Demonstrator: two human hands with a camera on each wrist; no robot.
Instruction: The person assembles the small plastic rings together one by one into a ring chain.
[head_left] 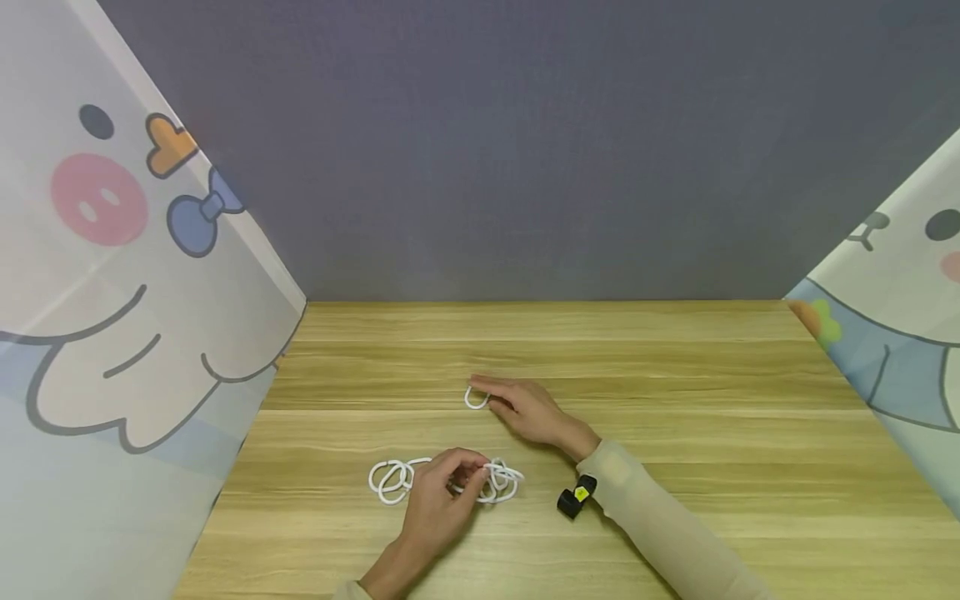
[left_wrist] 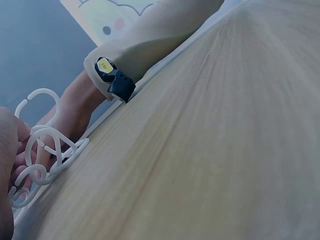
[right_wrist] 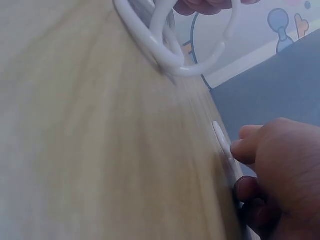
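White plastic split rings, linked in a chain, lie on the wooden table on both sides of my left hand. Thumb and forefinger of that hand pinch one ring of the tangled bunch on its right side. In the left wrist view several rings stand up in loops beside the fingers, and gaps show in them. Farther back, my right hand reaches over a single white ring lying flat on the table. The right wrist view has a fingertip at this ring, the thumb lower down.
A black wrist device with a yellow label sits beside the right sleeve. A grey panel rises behind the wooden table. Panels with cartoon prints stand along the left and right sides.
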